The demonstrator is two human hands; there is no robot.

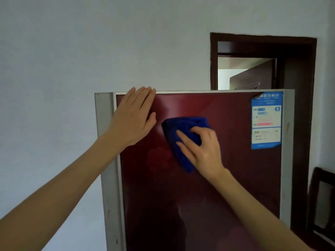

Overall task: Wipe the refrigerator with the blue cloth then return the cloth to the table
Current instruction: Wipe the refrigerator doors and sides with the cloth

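From the head camera I see my left hand [134,115] open and flat against the top left corner of the refrigerator [217,178], fingertips at the upper edge. My right hand [201,147] presses the folded blue cloth [183,134] onto the red door just beside it, two fingers straight across the fabric and one curled into a fold, so it grips the cloth. To wipe well, I'd use overlapping passes across the glossy panel with even pressure, brace with the left palm, and ease off near the peeling label [266,120] at the right. The table isn't in view.
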